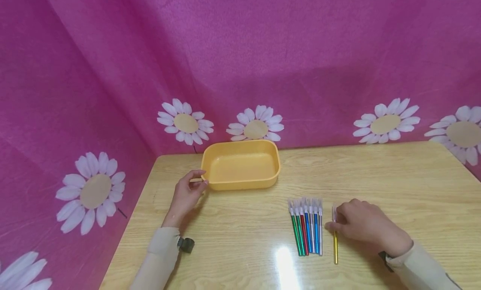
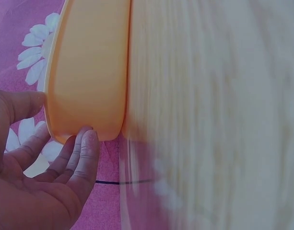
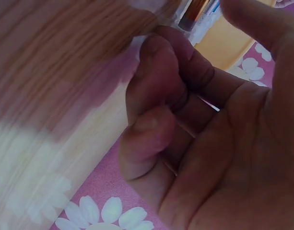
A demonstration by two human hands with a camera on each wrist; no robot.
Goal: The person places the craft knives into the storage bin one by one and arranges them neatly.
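A shallow yellow plastic tray (image 1: 240, 185) stands at the back of the wooden table. My left hand (image 1: 188, 194) touches its left end; the left wrist view has the thumb at the rim and fairly straight fingers (image 2: 87, 153) against the outer wall. To the right lies a slim, shiny yellow stick (image 1: 336, 250) with a pale top, flat on the table. My right hand (image 1: 362, 221) is low over its upper end, thumb crossing it and the other fingers (image 3: 151, 86) curled. I cannot tell whether thumb and index finger pinch it.
Several similar metallic sticks (image 1: 306, 231), green, red, blue and silver with pale tops, lie side by side just left of the yellow one. A magenta cloth (image 1: 319, 52) with white daisies hangs behind the table (image 1: 240, 231) and along its left side.
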